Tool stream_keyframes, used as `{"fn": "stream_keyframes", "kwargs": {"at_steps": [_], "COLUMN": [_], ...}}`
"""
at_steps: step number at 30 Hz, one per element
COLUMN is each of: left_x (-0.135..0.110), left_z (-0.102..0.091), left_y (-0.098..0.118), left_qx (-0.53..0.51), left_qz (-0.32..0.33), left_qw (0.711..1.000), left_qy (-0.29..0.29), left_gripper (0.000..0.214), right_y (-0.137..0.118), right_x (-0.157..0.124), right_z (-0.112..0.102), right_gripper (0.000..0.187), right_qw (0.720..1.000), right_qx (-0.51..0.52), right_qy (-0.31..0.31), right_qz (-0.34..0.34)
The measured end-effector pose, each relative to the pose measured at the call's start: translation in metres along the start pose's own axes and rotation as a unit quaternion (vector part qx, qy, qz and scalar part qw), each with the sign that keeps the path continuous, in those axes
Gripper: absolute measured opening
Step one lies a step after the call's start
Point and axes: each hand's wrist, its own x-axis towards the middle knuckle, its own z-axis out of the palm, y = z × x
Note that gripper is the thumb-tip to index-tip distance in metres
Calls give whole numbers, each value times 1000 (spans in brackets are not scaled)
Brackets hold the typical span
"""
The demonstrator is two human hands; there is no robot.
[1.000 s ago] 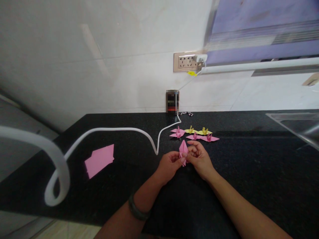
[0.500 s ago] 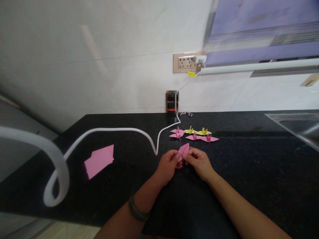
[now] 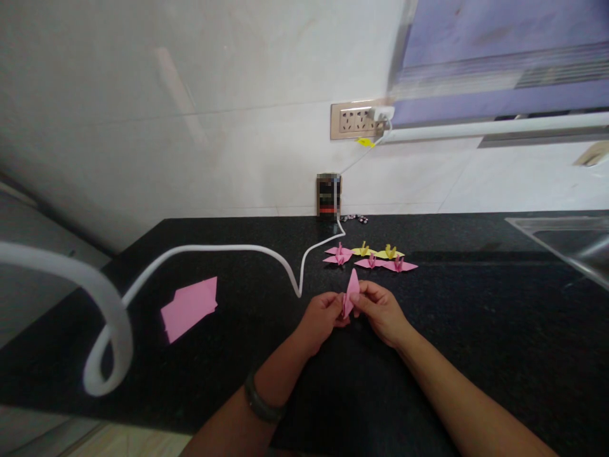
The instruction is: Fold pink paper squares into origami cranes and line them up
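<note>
Over the middle of the dark worktop point(image 3: 476, 324), a folded pink paper point(image 3: 353, 292) is held between two bare hands, its narrow point turned up and away from the person. The left hand point(image 3: 321, 320) has its grip closed on the lower left side, thumb on top and fingers curled around and beneath. At the right edge, the right hand point(image 3: 383, 312) pinches the paper with its thumb and forefinger, the grip closed there while the other fingers bend loosely behind. Whether either hand rests on the surface, I cannot tell. A dark bangle point(image 3: 261, 401) circles the left wrist. Just beyond the paper's tip sit four pink paper birds point(image 3: 399, 266) and two yellow paper birds point(image 3: 390, 253), set close together with wings spread, the yellow pair in the back row. Well to the left lie some flat pink sheets point(image 3: 191, 309), overlapping unevenly. Between them and the wall point(image 3: 266, 95) a white cord point(image 3: 228, 248) runs along, dips to a sharp bend, then reaches a dark blurred-out device point(image 3: 329, 195) standing upright. Beside its foot is a small beaded string point(image 3: 356, 219). Higher up, a white plug point(image 3: 382, 113) fills the right end of a socket plate point(image 3: 335, 120). Far right, a metal sink point(image 3: 528, 230) shows its corner.
</note>
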Motion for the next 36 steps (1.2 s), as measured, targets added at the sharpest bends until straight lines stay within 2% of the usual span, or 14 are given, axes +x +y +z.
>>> {"fn": "stream_keyframes", "kwargs": {"at_steps": [2,4,8,14,18,23,28,33,36], "left_x": [2,3,2,1,1,1,2,3,4], "left_z": [0,0,0,0,-1,-2,-3,-3,-3], "left_y": [2,5,6,5,5,1,2,3,1], "left_qx": [28,35,23,-16,-53,-66,-92,-26,-1], "left_qz": [53,71,68,54,65,68,39,19,39], "left_qw": [996,993,995,996,994,993,993,998,997], "left_qy": [68,85,65,71,67,65,59,54,63], "left_gripper": [28,27,25,23,18,11,21,31,30], "right_y": [1,3,4,4,7,8,5,1,1], "right_x": [2,3,3,1,1,0,1,2,1], "right_z": [-1,-1,-1,0,1,2,0,-2,0], "right_gripper": [16,18,18,20,16,1,4,8,12], "right_qw": [999,998,999,1000,999,999,999,992,996], "right_qx": [-31,-52,-44,-4,23,35,-6,-93,-67], "right_qy": [21,25,28,26,32,21,22,16,24], "right_qz": [-6,-3,3,15,17,-8,-46,-87,-51]}}
